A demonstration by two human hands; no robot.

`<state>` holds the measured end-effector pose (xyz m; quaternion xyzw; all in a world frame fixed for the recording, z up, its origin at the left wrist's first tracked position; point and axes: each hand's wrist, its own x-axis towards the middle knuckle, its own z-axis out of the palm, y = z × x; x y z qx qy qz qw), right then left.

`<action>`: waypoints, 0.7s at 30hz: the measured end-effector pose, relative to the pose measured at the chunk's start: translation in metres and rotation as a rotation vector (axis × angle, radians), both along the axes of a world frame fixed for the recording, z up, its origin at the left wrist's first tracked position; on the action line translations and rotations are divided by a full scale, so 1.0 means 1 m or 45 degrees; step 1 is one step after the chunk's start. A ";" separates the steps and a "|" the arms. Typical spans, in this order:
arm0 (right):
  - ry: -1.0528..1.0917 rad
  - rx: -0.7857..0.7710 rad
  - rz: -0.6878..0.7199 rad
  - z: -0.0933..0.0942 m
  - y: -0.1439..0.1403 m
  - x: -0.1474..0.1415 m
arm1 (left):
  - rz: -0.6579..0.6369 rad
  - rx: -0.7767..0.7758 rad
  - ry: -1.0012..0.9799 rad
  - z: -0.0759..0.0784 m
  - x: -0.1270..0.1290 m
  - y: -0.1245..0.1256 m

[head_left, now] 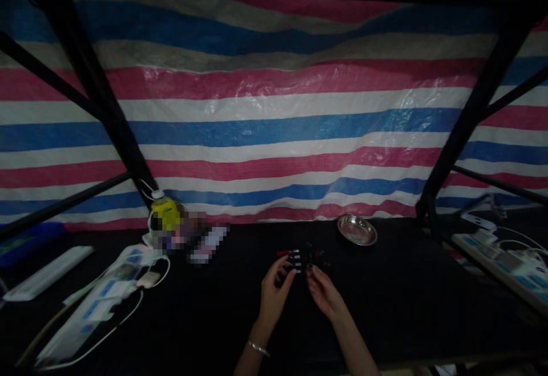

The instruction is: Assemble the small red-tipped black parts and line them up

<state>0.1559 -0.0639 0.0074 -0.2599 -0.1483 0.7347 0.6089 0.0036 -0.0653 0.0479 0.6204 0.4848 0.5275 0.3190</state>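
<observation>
My left hand (274,287) is at a row of small dark tube-like pieces (295,265) with silvery bands on the black tabletop. Its fingers curve with a gap between them and the thumb, and the fingertips touch or nearly touch the row. One piece at the top of the row is red (283,253). Just to the right, my right hand (326,293) pinches thumb against fingers on something small and dark that I cannot make out. More small dark and red bits (317,252) lie beyond its fingertips, poorly lit.
A round metal dish (357,230) stands at the back right. Power strips (92,310) with white cables lie at the left, others (507,262) at the right. A yellow bottle (166,210) stands by the dark frame post (107,113). Striped sheeting (282,136) hangs behind.
</observation>
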 end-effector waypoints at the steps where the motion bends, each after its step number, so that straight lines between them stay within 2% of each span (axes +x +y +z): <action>1: -0.037 -0.008 0.008 0.001 -0.002 -0.005 | -0.022 -0.010 -0.045 0.005 0.004 -0.001; 6: -0.074 0.000 0.044 0.010 -0.017 -0.026 | -0.072 -0.078 -0.203 0.021 0.017 -0.005; 9: 0.131 -0.012 0.082 0.015 -0.025 -0.034 | -0.027 -0.027 -0.249 0.026 0.020 -0.014; 11: 0.280 -0.050 0.174 0.016 -0.029 -0.039 | 0.081 0.022 -0.314 0.027 0.022 -0.021; 13: 0.369 -0.066 0.242 0.017 -0.032 -0.043 | 0.107 0.052 -0.301 0.027 0.024 -0.028; 17: 0.425 -0.059 0.133 0.021 -0.032 -0.046 | -0.121 -0.072 -0.175 0.030 0.033 -0.036; 21: 0.419 -0.103 0.090 0.031 -0.028 -0.041 | -0.040 -0.045 -0.318 0.040 0.040 -0.034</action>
